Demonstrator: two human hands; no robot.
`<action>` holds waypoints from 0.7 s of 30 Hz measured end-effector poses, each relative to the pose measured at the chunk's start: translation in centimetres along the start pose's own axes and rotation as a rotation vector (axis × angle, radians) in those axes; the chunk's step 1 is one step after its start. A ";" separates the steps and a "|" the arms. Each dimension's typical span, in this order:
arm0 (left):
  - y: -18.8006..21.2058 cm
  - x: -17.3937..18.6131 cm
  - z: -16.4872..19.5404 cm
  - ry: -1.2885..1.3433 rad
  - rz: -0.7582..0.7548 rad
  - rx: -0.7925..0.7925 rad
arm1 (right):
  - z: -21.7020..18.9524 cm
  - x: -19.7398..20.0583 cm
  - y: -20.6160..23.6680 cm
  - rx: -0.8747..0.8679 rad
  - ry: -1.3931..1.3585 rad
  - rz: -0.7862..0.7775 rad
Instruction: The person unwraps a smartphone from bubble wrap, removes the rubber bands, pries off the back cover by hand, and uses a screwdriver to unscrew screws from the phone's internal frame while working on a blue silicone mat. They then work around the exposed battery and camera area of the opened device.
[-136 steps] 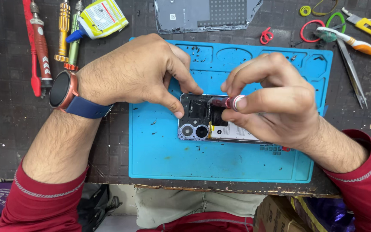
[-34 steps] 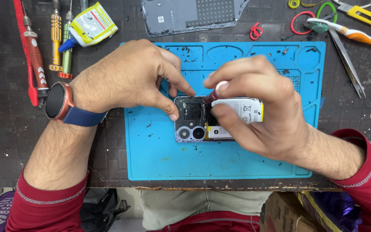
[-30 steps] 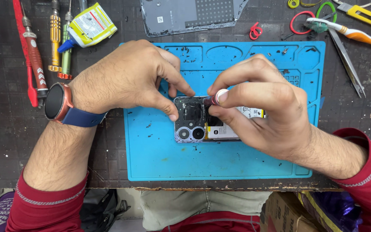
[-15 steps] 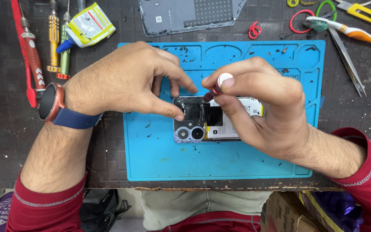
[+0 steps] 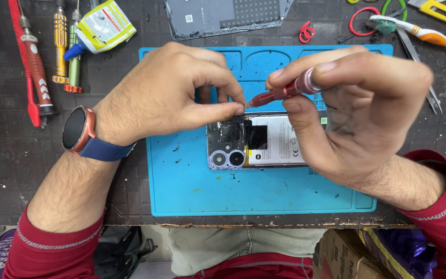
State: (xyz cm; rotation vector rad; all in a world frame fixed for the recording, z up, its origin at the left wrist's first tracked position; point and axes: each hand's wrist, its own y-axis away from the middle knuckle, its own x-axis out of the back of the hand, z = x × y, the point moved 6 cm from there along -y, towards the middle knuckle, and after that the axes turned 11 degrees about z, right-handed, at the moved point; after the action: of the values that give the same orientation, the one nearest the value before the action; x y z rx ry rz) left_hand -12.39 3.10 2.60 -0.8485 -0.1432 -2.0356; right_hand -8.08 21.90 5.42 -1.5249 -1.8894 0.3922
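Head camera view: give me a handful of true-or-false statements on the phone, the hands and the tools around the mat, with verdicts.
1. The right hand holds a red screwdriver with its tip pointing toward the left hand's fingertips. True.
2. The opened phone lies on a blue mat. True.
3. The left hand grips a pair of tweezers. False: its thumb and fingers are pinched together at the phone's top edge, next to the screwdriver tip; what they pinch, if anything, is too small to tell.
4. The detached back cover sits on the phone. False: it lies apart, beyond the mat's far edge.
5. A watch is on the right wrist. False: it is on the left wrist.
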 end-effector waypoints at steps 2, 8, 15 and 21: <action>0.0 0.1 -0.2 0.012 0.012 0.034 | 0.0 0.3 0.1 0.004 0.022 0.006; -0.3 0.2 0.5 0.038 0.084 0.002 | 0.4 0.7 0.5 -0.001 0.020 0.023; -0.1 0.7 0.6 -0.015 0.135 -0.076 | 0.3 1.4 0.6 0.047 0.051 0.040; 0.2 1.1 -0.4 -0.134 0.207 -0.078 | -1.0 1.2 0.0 0.173 0.022 -0.042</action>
State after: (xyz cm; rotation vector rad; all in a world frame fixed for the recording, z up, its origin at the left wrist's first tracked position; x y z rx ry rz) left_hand -12.82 2.00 2.93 -1.0066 -0.0489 -1.8014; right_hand -7.55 22.91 6.51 -1.3683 -1.8167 0.5043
